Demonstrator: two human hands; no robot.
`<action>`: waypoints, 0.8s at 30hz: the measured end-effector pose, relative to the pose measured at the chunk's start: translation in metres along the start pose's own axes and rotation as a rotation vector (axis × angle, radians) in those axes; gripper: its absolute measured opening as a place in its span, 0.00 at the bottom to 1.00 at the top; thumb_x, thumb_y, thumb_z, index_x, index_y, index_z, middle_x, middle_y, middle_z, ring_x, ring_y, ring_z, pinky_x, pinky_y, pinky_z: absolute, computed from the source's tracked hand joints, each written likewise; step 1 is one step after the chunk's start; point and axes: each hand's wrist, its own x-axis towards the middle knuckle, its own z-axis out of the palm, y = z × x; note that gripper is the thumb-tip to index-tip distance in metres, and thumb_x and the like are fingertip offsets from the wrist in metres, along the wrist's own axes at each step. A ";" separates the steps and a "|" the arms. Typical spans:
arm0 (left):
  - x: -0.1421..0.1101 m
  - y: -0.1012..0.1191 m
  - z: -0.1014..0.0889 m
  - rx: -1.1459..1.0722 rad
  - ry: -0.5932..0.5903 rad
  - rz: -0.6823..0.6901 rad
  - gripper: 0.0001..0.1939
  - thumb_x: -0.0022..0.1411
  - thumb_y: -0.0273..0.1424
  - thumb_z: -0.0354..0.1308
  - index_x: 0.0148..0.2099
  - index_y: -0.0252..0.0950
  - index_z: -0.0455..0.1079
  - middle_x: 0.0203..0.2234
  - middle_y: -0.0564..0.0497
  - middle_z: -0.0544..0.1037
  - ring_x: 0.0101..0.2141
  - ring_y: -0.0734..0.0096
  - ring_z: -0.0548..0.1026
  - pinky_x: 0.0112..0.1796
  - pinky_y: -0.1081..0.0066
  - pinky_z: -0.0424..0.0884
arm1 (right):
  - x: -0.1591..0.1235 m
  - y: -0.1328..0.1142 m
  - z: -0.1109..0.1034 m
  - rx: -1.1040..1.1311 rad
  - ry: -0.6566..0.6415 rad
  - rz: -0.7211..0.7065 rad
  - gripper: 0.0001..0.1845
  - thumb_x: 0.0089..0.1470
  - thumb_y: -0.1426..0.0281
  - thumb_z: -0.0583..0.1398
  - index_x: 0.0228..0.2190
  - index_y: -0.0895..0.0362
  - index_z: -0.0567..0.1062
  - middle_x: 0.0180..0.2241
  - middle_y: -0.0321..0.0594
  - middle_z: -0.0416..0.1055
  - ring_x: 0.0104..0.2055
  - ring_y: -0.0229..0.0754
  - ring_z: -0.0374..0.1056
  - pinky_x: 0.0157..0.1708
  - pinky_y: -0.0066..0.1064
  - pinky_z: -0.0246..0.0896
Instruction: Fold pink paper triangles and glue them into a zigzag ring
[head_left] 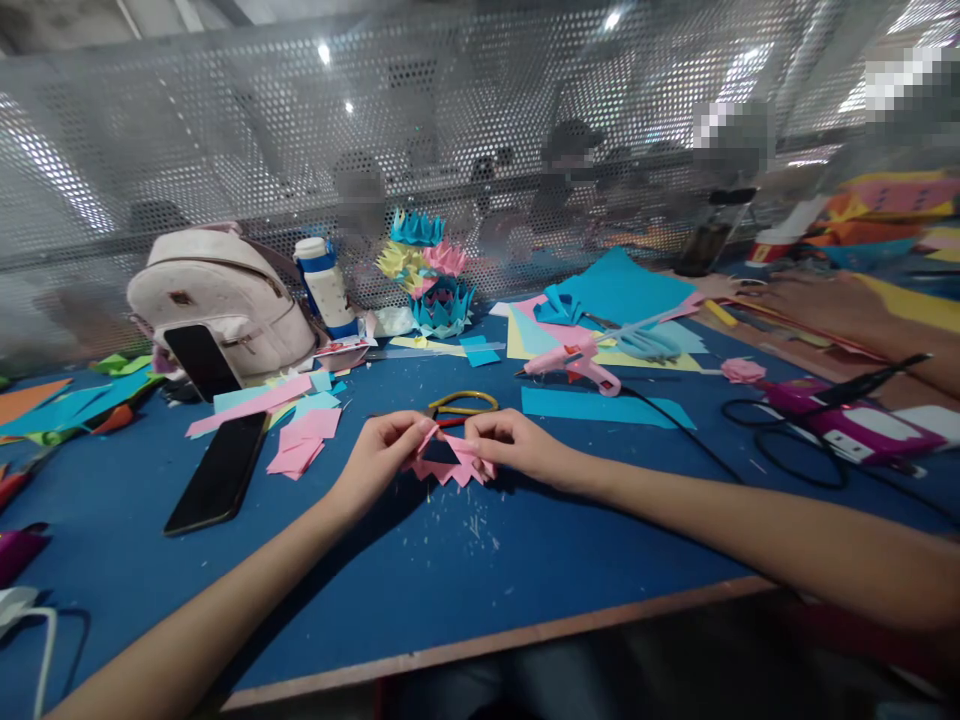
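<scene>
Between my hands is a pink paper ring [454, 472] with a zigzag lower edge, held just above the blue table. My left hand [391, 447] pinches its left side between thumb and fingers. My right hand [517, 445] grips the right side, fingers closed on the paper. Right behind the ring lie scissors with yellow handles [469, 402], partly hidden by my hands. To their right rests a pink glue gun [574, 366] beside a blue paper strip [607, 406]. Small pink paper squares [304, 440] are piled left of my left hand.
Phones [217, 475] and a pale backpack [225, 290] stand at left, with a bottle [326, 285] behind. Folded paper flowers [442, 305] are stacked by the perforated screen [465, 120]. At right, a purple power strip [855, 425] has black cables; another person's arm [847, 310] reaches in.
</scene>
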 end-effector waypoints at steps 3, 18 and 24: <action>-0.003 0.004 0.006 0.156 -0.008 0.050 0.19 0.62 0.43 0.60 0.31 0.31 0.75 0.20 0.54 0.69 0.22 0.77 0.64 0.24 0.76 0.57 | -0.001 -0.001 0.003 -0.013 -0.040 0.024 0.26 0.58 0.50 0.60 0.23 0.59 0.70 0.21 0.35 0.68 0.23 0.32 0.63 0.24 0.25 0.57; -0.006 0.002 0.009 0.224 -0.024 0.088 0.14 0.63 0.38 0.59 0.36 0.32 0.78 0.25 0.50 0.76 0.25 0.73 0.69 0.27 0.75 0.64 | -0.001 -0.002 0.003 -0.077 -0.117 0.012 0.24 0.59 0.51 0.59 0.24 0.59 0.70 0.19 0.33 0.67 0.20 0.31 0.62 0.20 0.22 0.56; -0.007 0.003 0.010 0.105 -0.041 0.070 0.12 0.61 0.38 0.63 0.38 0.33 0.73 0.22 0.54 0.72 0.22 0.76 0.67 0.25 0.76 0.63 | -0.001 0.000 0.003 -0.092 -0.114 0.010 0.23 0.59 0.53 0.59 0.23 0.59 0.69 0.19 0.33 0.67 0.19 0.31 0.62 0.20 0.22 0.56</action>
